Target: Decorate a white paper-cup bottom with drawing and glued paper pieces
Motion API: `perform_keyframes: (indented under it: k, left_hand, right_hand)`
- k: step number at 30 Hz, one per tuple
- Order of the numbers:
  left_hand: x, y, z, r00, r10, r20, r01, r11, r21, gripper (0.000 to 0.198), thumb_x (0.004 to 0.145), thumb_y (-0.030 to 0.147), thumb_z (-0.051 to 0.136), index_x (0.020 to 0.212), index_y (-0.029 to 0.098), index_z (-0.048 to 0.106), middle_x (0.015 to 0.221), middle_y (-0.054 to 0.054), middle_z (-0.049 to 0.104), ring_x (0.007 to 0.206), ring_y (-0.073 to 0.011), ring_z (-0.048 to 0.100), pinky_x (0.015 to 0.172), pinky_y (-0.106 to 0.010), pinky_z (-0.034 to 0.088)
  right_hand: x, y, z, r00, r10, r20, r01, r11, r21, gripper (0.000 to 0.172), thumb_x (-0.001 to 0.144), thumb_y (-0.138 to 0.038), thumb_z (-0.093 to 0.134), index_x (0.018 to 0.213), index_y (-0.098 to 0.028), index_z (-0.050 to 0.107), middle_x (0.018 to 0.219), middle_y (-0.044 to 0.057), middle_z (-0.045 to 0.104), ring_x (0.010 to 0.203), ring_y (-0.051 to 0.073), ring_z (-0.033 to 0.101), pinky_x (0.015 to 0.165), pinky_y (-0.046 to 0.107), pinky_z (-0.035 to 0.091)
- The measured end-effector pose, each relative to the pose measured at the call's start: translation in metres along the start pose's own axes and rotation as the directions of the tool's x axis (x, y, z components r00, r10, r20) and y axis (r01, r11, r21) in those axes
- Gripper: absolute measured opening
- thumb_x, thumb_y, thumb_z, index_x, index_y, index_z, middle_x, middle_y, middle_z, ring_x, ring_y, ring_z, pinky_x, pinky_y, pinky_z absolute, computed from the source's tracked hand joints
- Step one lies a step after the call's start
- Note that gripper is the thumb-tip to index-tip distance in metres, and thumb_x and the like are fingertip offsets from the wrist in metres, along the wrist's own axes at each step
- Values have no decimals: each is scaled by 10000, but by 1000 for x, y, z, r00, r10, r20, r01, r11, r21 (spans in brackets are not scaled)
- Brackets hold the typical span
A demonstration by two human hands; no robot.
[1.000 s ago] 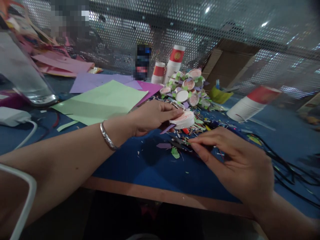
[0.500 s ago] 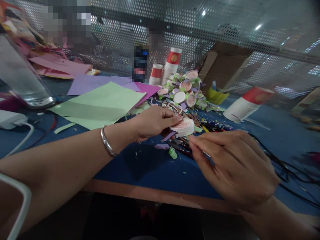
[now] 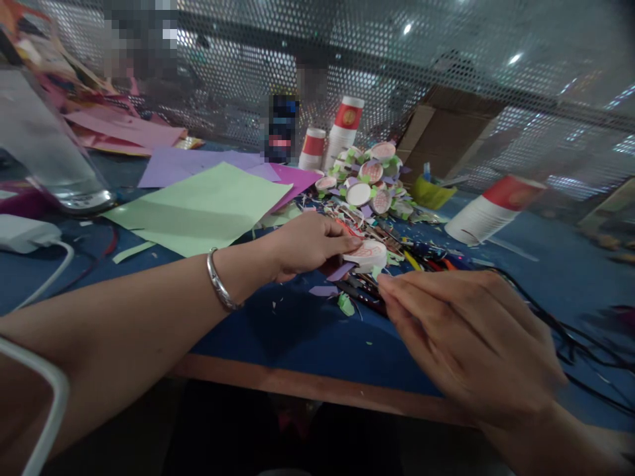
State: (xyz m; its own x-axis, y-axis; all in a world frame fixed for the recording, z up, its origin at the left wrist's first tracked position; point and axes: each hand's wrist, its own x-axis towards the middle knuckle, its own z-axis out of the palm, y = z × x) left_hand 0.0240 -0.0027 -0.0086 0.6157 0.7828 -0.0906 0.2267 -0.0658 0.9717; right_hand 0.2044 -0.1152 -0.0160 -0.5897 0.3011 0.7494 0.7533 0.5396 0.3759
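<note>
A cut-down paper cup base point(image 3: 370, 256), a white round with red drawing on its top, is pinched between the thumb and fingers of my left hand point(image 3: 307, 246). Purple and green paper tabs stick out from its rim. My right hand point(image 3: 471, 337) has its thumb and forefinger pressed together on a small green paper tab point(image 3: 376, 270) at the near side of the round. Below, a loose purple paper strip point(image 3: 323, 291) and a crumpled green scrap point(image 3: 346, 304) lie on the blue table point(image 3: 297, 337). Behind my hands is a heap of similar cup bases point(image 3: 358, 194) with tabs.
Green paper point(image 3: 203, 205) and purple paper point(image 3: 188, 165) lie at left, near a glass of water point(image 3: 74, 178). Stacked paper cups point(image 3: 496, 208) lean at right, beside black cables point(image 3: 560, 330). Pens and paper scraps lie around the heap. A yellow container point(image 3: 431, 192) stands behind.
My right fingertips have shifted slightly down and right, and more of the green tab shows. The left hand still holds the cup base, and the whole view has shifted a little.
</note>
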Motion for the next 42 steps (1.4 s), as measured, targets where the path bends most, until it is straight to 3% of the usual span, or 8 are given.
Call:
perform_keyframes:
  k: [8, 14, 19, 26, 42]
  left_hand:
    - [1, -5, -2, 1000, -10, -16, 12, 995, 95, 314, 931, 309, 656, 678, 123, 667, 586, 18, 513, 517, -80, 391, 524, -271, 275]
    - [4, -9, -3, 1000, -7, 12, 5, 995, 100, 248, 918, 302, 641, 786, 110, 729, 655, -12, 579, 544, -96, 436, 556, -277, 329]
    - [3, -6, -2, 999, -35, 27, 33, 996, 83, 270, 921, 295, 634, 718, 123, 681, 621, -2, 566, 520, -92, 469, 538, -259, 343]
    - [0, -1, 0, 997, -78, 10, 77, 995, 57, 262, 911, 256, 634, 681, 133, 655, 582, 23, 557, 507, -89, 483, 541, -251, 348]
    - [1, -3, -2, 998, -38, 41, 36, 997, 65, 239, 917, 262, 642, 730, 120, 687, 615, 16, 564, 544, -79, 475, 540, -228, 335]
  right_hand:
    - [-5, -1, 0, 998, -52, 23, 51, 998, 20, 302, 756, 3, 832, 1034, -38, 724, 897, 144, 791, 789, 237, 713, 713, 381, 577]
    - [-9, 1, -1, 994, -85, 74, 81, 995, 48, 316, 802, -17, 802, 1106, -24, 718, 963, 151, 792, 872, 261, 718, 761, 397, 590]
    - [-8, 1, 0, 994, -66, 89, 61, 996, 60, 258, 827, -27, 781, 1079, -36, 726, 971, 156, 781, 895, 254, 700, 792, 392, 571]
    - [-5, 0, 5, 997, -42, 66, 41, 999, 14, 273, 774, -42, 830, 1026, -78, 732, 915, 121, 785, 793, 227, 686, 720, 367, 551]
    - [-5, -1, 2, 995, -55, 88, 54, 998, 12, 253, 807, -63, 799, 1051, -82, 736, 922, 120, 791, 803, 229, 697, 738, 360, 549]
